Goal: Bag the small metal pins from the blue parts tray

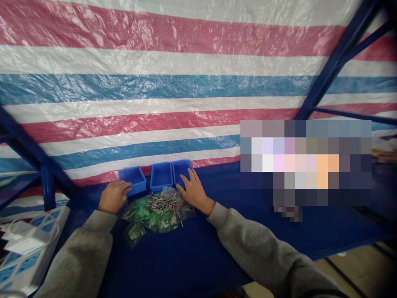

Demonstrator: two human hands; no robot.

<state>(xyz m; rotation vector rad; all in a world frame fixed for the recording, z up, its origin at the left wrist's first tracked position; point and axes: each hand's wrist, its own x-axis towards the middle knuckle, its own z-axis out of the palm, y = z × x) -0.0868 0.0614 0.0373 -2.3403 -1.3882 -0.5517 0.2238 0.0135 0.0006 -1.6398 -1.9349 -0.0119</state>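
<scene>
Three small blue plastic bins stand in a row: a left bin (136,188), a middle bin (161,176) and a right bin (180,166). My left hand (114,197) is at the left bin's near left side, its fingers stretched out over the rim; contact is hard to tell. My right hand (196,193) is open, fingers spread, in front of the right bin. Between my hands lies a heap of green-tinted plastic bags (159,221) holding small parts. On top, thin metal pins or screws (164,202) lie on or in a clear bag (186,209).
Everything stands on a dark blue tabletop (173,265). White power strips (46,240) with cables and a plug are at the left. A striped plastic sheet (186,91) hangs behind, between blue metal posts (328,70). A pixelated patch hides part of the right side.
</scene>
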